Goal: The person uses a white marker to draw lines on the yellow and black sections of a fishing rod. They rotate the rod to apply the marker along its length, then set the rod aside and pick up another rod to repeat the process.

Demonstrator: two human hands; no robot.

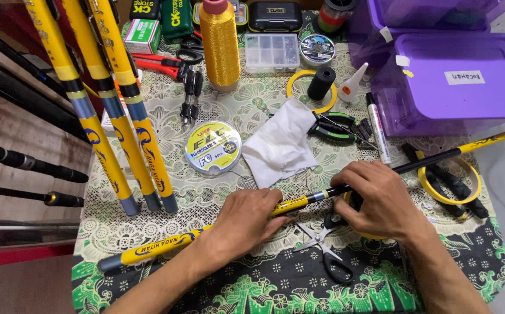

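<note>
A: Leaning against the left side of the table, three yellow rod sections point(113, 110) stand side by side on the patterned cloth point(252, 285), with dark rods point(28, 163) on a rack beyond them.

B: And the person's hands?

A: The left hand point(246, 221) presses down on a yellow and black fishing rod point(165, 244) that lies slanting across the table, from the lower left corner up to the right edge. The fingers curl over the blank, clasping it against the cloth.

B: What lies near that hand?

A: A round spool of fishing line point(213, 147) sits just above it, beside a crumpled white cloth point(281, 142). A tall cone of gold thread point(220, 43) stands further back, with a clear compartment box point(271, 52) next to it.

B: The other hand?

A: The right hand point(377, 200) closes over the same rod where the yellow gives way to black, the fingers bent around it. Small scissors point(325, 250) lie open just below, between the two hands.

B: Further right?

A: Green-handled pliers point(337, 127) and a white marker pen point(378, 128) lie above that hand, a roll of yellow tape point(450, 180) sits under the rod's thin end, and purple plastic bins point(456, 81) fill the far corner.
</note>
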